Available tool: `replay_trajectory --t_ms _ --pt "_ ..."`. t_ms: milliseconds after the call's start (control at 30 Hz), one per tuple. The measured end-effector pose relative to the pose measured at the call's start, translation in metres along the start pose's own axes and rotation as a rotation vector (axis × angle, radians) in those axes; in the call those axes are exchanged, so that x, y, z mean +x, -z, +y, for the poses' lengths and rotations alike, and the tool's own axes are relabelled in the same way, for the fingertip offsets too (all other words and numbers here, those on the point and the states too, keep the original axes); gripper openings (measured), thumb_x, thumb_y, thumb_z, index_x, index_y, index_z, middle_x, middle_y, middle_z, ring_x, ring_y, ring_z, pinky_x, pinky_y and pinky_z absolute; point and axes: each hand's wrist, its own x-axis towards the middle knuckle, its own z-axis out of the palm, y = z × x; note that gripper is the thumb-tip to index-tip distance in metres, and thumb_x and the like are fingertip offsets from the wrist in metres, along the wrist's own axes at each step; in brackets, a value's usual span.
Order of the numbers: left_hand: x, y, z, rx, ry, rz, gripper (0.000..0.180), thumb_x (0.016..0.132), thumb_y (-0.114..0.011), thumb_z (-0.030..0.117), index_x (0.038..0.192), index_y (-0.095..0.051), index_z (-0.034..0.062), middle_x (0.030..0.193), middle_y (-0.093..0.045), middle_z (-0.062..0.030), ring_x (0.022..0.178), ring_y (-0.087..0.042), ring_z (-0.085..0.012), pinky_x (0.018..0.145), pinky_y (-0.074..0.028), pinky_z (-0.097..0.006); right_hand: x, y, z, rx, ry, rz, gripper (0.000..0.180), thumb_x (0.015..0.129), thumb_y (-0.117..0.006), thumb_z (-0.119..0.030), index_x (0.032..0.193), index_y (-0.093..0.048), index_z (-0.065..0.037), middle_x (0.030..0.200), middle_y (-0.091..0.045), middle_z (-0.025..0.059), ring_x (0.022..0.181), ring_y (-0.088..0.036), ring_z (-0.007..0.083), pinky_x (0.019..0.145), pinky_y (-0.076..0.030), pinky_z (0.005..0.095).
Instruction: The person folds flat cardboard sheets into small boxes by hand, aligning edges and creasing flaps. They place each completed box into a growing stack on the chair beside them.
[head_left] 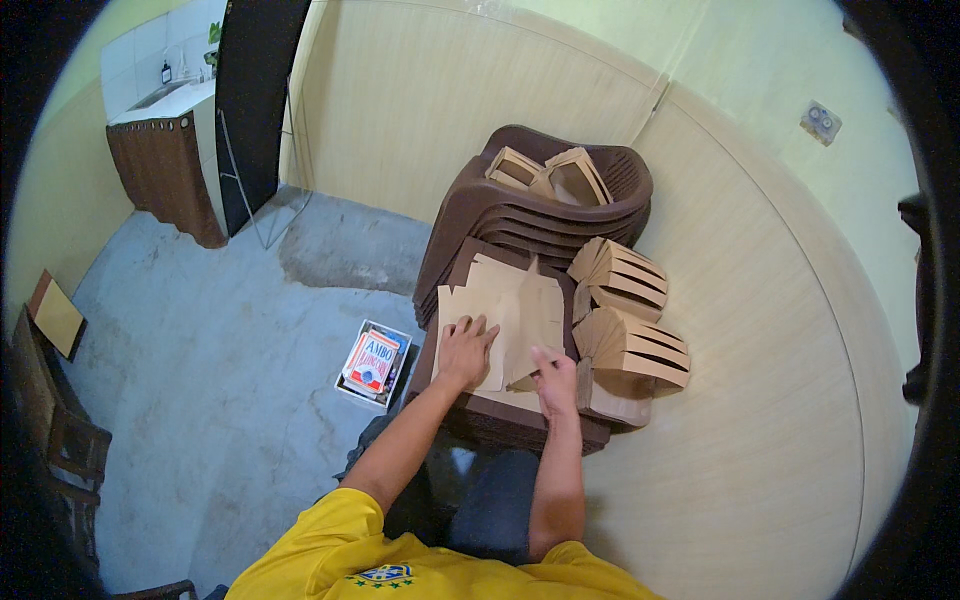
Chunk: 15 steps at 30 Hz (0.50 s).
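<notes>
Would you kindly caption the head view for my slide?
Left hand and right hand handle tan cardboard atop stacked brown chairs.

Your right hand is blurred, so its grip on the raised cardboard flap cannot be told. Your left hand hides part of the cardboard sheet. Dark furniture at far left is cut off; packets hide the bottom of the white crate.

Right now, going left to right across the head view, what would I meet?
Tan board → brown curtain → white bin → left hand → right hand → lower fanned cardboard stack → wall socket.
</notes>
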Motion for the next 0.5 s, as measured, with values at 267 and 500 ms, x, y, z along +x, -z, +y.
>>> replay_trajectory --t_ms 267,500 --pt "0.005 0.019 0.000 -0.004 0.020 -0.143 0.050 0.098 -0.066 0.032 0.148 -0.068 0.0288 0.154 -0.059 -0.0067 0.138 -0.050 -0.0337 0.109 -0.041 -0.052 0.003 -0.021 0.029 -0.150 0.210 0.061 0.050 0.115 -0.044 -0.054 0.133 -0.061 -0.011 0.137 -0.068 0.0123 0.127 -0.063 0.0287 0.113 -0.047 0.0417" --pt "0.004 0.006 -0.003 -0.043 -0.018 -0.067 0.051 0.102 -0.061 0.030 0.153 -0.063 0.0309 0.156 -0.056 -0.0069 0.138 -0.049 -0.0358 0.113 -0.039 -0.056 0.005 -0.011 0.011 0.763 0.087 -0.062 0.094 0.108 -0.027 -0.081 0.161 -0.048 -0.006 0.160 -0.057 0.0094 0.146 -0.052 0.0311 0.124 -0.038 0.0499"
